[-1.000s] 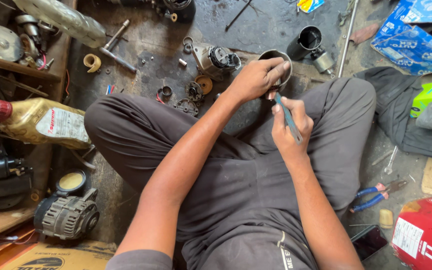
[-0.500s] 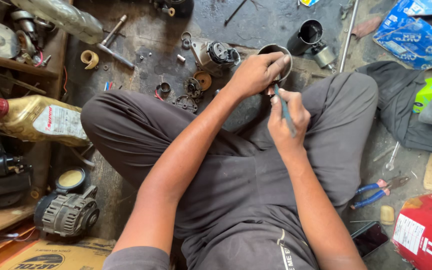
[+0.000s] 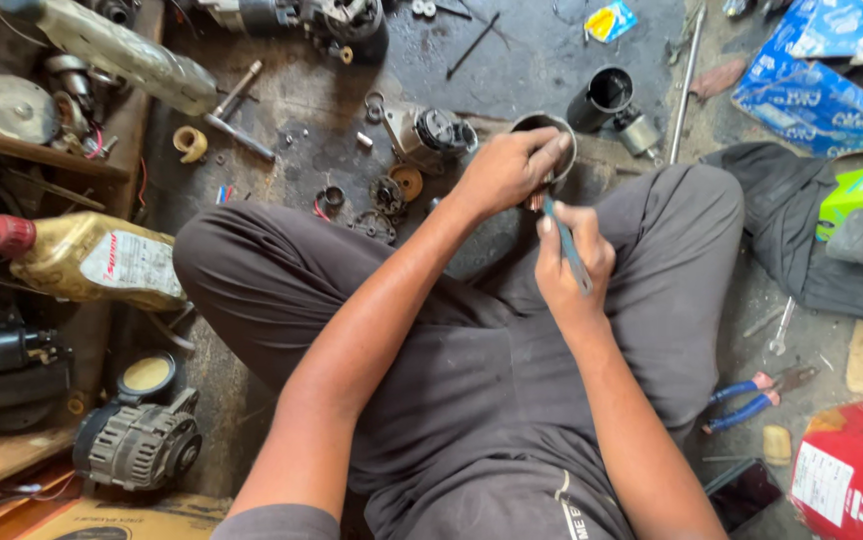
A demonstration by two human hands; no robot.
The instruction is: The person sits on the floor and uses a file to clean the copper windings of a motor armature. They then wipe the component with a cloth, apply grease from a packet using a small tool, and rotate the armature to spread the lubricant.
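**Fingers on a metal cylinder and a blue-handled tool**

Fingers (image 3: pixel 544 150) of the left hand (image 3: pixel 507 170) curl over the rim of a short metal cylinder (image 3: pixel 550 128), clasping it just above the person's crossed legs. The right hand (image 3: pixel 570 265) is clenched around a slim blue-handled tool (image 3: pixel 567 245) — its tip points up at the cylinder's lower edge, right beside the left thumb.

Around them the oily floor (image 3: pixel 512 60) carries loose parts: a small motor housing (image 3: pixel 432 132) just left of the cylinder, a black cup-shaped part (image 3: pixel 600 98) to its right, blue-handled pliers (image 3: pixel 747 400) near the right knee, and — towards the floor's left edge — a yellow oil bottle (image 3: pixel 87 262) and an alternator (image 3: pixel 137 445).
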